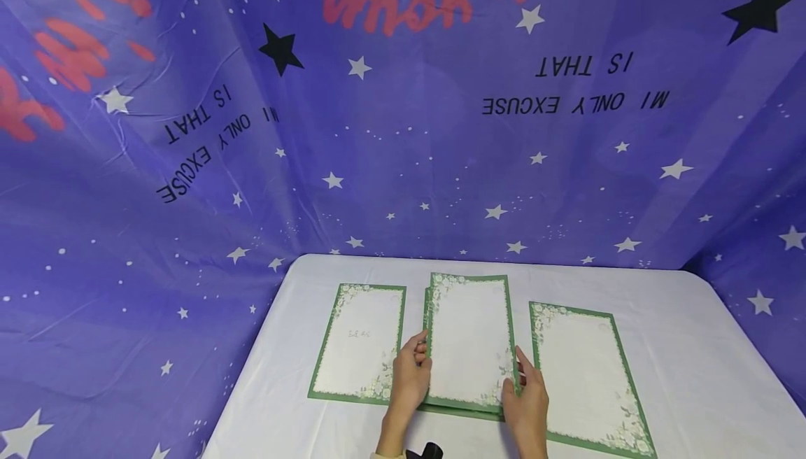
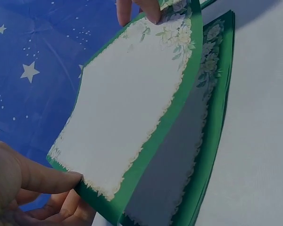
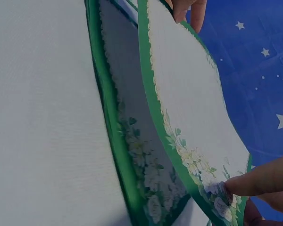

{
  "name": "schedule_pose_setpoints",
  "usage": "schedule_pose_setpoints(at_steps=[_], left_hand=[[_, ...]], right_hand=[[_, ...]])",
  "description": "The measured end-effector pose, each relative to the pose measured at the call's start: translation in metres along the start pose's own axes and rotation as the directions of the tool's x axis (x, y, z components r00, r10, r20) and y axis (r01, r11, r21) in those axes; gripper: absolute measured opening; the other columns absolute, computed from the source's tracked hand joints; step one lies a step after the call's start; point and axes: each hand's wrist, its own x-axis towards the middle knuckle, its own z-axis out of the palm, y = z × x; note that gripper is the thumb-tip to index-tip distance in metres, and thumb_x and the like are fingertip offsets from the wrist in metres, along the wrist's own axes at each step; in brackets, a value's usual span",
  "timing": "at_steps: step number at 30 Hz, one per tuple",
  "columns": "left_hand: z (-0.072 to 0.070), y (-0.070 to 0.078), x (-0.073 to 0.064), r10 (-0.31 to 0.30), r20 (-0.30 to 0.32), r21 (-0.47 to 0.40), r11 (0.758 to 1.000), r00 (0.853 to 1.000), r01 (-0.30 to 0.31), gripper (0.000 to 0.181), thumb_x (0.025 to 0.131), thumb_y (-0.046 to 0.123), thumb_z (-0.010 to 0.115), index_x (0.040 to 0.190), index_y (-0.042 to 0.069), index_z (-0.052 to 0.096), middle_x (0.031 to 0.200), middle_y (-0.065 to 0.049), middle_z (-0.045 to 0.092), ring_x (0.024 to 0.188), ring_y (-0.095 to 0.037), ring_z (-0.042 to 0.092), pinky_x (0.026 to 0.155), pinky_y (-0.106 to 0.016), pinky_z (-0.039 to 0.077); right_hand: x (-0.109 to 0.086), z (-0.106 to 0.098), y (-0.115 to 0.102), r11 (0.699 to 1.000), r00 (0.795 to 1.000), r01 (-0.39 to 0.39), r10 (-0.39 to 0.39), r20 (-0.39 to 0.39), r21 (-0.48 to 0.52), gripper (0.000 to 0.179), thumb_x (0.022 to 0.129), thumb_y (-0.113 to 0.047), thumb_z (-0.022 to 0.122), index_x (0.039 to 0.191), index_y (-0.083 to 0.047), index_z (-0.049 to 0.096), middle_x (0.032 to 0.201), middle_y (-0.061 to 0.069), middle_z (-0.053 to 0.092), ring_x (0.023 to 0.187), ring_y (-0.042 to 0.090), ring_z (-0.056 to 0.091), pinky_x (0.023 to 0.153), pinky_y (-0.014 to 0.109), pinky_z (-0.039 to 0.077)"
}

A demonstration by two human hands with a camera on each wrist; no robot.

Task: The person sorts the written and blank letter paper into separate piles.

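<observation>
Both hands hold one sheet of paper point(image 1: 469, 340) with a green border and white flowers in its corners. My left hand point(image 1: 412, 375) pinches its left edge, thumb on top, as the left wrist view shows. On the right edge, my right hand point(image 1: 527, 403) pinches near the lower flowered corner. The sheet is lifted and slightly bowed over a stack of matching sheets point(image 2: 217, 117), which lies on the table and is mostly covered by it in the head view.
Left of the stack lies a matching sheet point(image 1: 359, 340) with faint writing in its middle. Another bordered sheet point(image 1: 582, 368) lies to the right. All are on a white-covered table point(image 1: 686, 361). A blue star-patterned cloth point(image 1: 428, 186) hangs behind. Something black point(image 1: 432, 450) shows at the bottom edge.
</observation>
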Motion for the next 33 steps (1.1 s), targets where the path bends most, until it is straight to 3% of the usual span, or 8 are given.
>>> schedule_pose_setpoints(at_steps=[5,10,15,21,27,33], left_hand=[[0.001,0.005,-0.002,-0.027,0.023,-0.011,1.0,0.999,0.027,0.051,0.088,-0.018,0.059,0.137,-0.008,0.062,0.099,-0.006,0.06,0.079,-0.011,0.046,0.07,-0.024,0.039],[0.014,0.014,-0.003,-0.033,0.06,-0.014,0.999,0.998,0.034,0.052,0.087,-0.016,0.064,0.137,-0.004,0.064,0.106,-0.005,0.066,0.088,-0.013,0.057,0.077,-0.026,0.051],[0.041,0.025,-0.007,-0.012,0.179,-0.108,0.994,0.984,0.032,0.061,0.082,-0.018,0.067,0.142,-0.005,0.06,0.112,-0.007,0.064,0.096,-0.016,0.06,0.079,-0.026,0.055],[0.084,0.042,-0.016,0.021,0.318,-0.117,0.993,0.948,0.017,0.069,0.08,-0.022,0.063,0.147,-0.006,0.054,0.112,-0.002,0.06,0.092,-0.008,0.056,0.075,-0.021,0.053],[0.122,0.057,-0.021,0.025,0.358,-0.051,0.999,0.933,-0.007,0.068,0.082,-0.022,0.065,0.147,-0.004,0.054,0.113,-0.001,0.063,0.094,-0.006,0.061,0.081,-0.024,0.057],[0.143,0.061,-0.021,0.043,0.396,-0.03,0.999,0.917,-0.034,0.07,0.08,-0.023,0.06,0.148,-0.007,0.052,0.104,-0.001,0.059,0.088,-0.006,0.059,0.076,-0.023,0.054]], right_hand=[[0.001,-0.008,-0.005,1.0,1.0,0.022,-0.022,0.008,0.003,0.059,0.091,0.011,0.055,0.149,0.009,0.048,0.126,0.033,0.055,0.11,0.047,0.056,0.095,0.061,0.048],[0.006,-0.028,-0.003,1.0,1.0,0.004,-0.004,-0.01,-0.009,0.058,0.093,0.011,0.052,0.15,0.009,0.047,0.129,0.033,0.052,0.114,0.05,0.054,0.097,0.063,0.047],[0.015,-0.056,0.011,0.997,0.997,-0.056,0.054,-0.048,-0.043,0.06,0.094,0.008,0.05,0.153,0.008,0.044,0.13,0.034,0.05,0.117,0.052,0.052,0.096,0.065,0.046],[0.028,-0.093,0.035,0.985,0.988,-0.14,0.131,-0.084,-0.104,0.062,0.091,0.006,0.048,0.153,0.008,0.043,0.131,0.036,0.048,0.116,0.054,0.05,0.092,0.065,0.045],[0.04,-0.125,0.048,0.974,0.979,-0.173,0.155,-0.129,-0.146,0.063,0.09,0.007,0.048,0.152,0.011,0.042,0.13,0.04,0.046,0.114,0.055,0.048,0.087,0.062,0.045],[0.047,-0.147,0.055,0.966,0.978,-0.178,0.153,-0.142,-0.186,0.064,0.086,0.008,0.048,0.15,0.012,0.043,0.128,0.039,0.046,0.112,0.052,0.049,0.082,0.055,0.044]])
